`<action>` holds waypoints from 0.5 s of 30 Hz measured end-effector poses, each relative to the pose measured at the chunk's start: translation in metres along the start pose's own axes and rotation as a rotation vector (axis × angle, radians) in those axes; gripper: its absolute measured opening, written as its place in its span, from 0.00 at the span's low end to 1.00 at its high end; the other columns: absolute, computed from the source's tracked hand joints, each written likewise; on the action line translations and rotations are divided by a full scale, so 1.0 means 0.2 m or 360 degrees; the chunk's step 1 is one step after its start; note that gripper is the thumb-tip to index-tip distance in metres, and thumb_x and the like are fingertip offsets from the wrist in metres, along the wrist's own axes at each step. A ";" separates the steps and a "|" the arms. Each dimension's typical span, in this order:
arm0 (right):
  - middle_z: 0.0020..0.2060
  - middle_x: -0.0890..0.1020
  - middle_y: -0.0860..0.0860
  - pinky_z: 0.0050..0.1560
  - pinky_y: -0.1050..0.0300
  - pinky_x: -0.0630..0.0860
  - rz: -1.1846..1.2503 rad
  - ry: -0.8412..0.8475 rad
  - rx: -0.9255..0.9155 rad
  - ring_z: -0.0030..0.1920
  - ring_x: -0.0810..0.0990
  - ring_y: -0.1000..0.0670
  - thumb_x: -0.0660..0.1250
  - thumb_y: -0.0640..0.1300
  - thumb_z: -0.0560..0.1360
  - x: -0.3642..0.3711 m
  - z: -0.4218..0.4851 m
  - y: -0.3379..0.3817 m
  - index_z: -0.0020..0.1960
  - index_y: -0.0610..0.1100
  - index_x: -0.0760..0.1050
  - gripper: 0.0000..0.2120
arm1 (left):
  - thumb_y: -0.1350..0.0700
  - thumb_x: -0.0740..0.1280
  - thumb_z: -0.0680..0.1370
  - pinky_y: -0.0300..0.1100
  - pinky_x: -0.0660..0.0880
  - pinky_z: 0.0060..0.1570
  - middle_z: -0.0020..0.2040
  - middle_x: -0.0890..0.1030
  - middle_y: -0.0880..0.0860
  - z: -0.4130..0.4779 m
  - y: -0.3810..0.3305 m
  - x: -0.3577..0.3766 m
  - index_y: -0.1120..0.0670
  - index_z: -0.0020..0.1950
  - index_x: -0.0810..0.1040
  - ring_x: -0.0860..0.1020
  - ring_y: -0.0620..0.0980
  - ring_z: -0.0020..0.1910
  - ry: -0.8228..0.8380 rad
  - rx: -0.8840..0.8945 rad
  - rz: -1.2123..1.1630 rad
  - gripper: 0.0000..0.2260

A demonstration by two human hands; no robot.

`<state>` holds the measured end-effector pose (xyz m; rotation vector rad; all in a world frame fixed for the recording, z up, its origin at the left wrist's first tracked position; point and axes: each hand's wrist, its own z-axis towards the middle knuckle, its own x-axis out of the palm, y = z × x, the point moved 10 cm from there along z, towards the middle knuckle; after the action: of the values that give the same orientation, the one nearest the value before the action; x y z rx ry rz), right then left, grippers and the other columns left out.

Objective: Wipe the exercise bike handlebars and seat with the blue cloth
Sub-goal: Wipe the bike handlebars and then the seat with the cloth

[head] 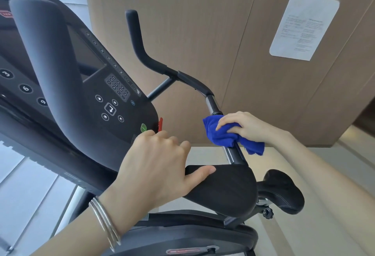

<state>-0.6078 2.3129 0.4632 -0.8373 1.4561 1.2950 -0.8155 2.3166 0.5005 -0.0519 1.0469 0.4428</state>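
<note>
The blue cloth [227,134] is wrapped round the right handlebar [213,105], clamped there by the right hand [246,127]. The left hand [160,166] rests spread on the dark elbow pad [229,186], holding nothing. Handlebars under way; the seat [284,190], lower right, looks untouched yet.

Two hands are in view: the left hand [160,166] and the right hand [246,127]. There is one blue cloth [225,134], just right of the console [113,97], of which there is one. One handlebar [182,77] rises above the cloth. One arm pad [229,186] lies below the cloth, and one seat [284,190] sits right of that pad. Two silver bangles [105,221] circle the left wrist. One red clip [160,123] and one green button [143,128] sit at the console's lower edge. One sheet of paper [304,24] hangs on the wall above the cloth.
</note>
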 end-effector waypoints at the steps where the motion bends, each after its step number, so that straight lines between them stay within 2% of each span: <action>1: 0.56 0.79 0.53 0.56 0.75 0.63 0.0024 -0.0023 0.0005 0.53 0.71 0.57 0.56 0.28 0.74 0.00 -0.02 0.01 0.53 0.46 0.80 0.20 | 0.31 0.42 0.74 0.43 0.66 0.29 0.24 0.73 0.49 0.00 0.00 0.00 0.52 0.31 0.74 0.72 0.53 0.26 -0.0001 -0.0002 0.0000 0.33; 4: 0.53 0.78 0.59 0.53 0.82 0.56 0.0048 0.0006 -0.0080 0.54 0.71 0.60 0.59 0.29 0.75 0.02 -0.17 0.06 0.53 0.46 0.80 0.18 | 0.31 0.40 0.74 0.44 0.66 0.29 0.24 0.74 0.50 0.00 0.00 0.00 0.52 0.31 0.75 0.72 0.53 0.26 0.0009 0.0002 0.0005 0.34; 8: 0.53 0.76 0.66 0.57 0.78 0.58 0.0086 -0.0035 -0.0137 0.57 0.69 0.65 0.61 0.31 0.75 0.06 -0.32 0.07 0.53 0.54 0.80 0.20 | 0.31 0.39 0.74 0.43 0.66 0.31 0.26 0.75 0.49 0.00 0.00 -0.01 0.52 0.34 0.76 0.74 0.53 0.28 -0.0018 0.0007 0.0028 0.35; 11: 0.51 0.79 0.62 0.57 0.74 0.64 0.0192 -0.0162 -0.0088 0.54 0.73 0.64 0.60 0.29 0.73 0.03 -0.22 0.03 0.51 0.51 0.80 0.20 | 0.31 0.43 0.74 0.45 0.69 0.33 0.27 0.76 0.49 -0.01 -0.01 -0.01 0.52 0.36 0.77 0.74 0.53 0.30 -0.0019 0.0008 0.0031 0.32; 13: 0.53 0.81 0.55 0.55 0.68 0.68 0.0289 -0.0278 0.0013 0.55 0.75 0.56 0.60 0.30 0.74 0.00 -0.13 -0.03 0.51 0.50 0.80 0.18 | 0.32 0.44 0.74 0.46 0.70 0.36 0.28 0.76 0.49 -0.01 -0.01 -0.01 0.52 0.36 0.77 0.75 0.53 0.32 -0.0003 0.0001 0.0028 0.31; 15: 0.55 0.80 0.52 0.52 0.72 0.68 0.0374 -0.0314 0.0061 0.56 0.75 0.52 0.59 0.31 0.75 0.01 -0.07 -0.07 0.52 0.49 0.80 0.18 | 0.32 0.42 0.74 0.47 0.71 0.40 0.30 0.77 0.48 -0.01 0.00 -0.01 0.51 0.38 0.77 0.76 0.52 0.35 0.0002 -0.0033 0.0032 0.31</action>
<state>-0.5977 2.2961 0.4566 -0.5075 1.4467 1.4749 -0.8183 2.3161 0.5010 -0.0605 1.0450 0.4719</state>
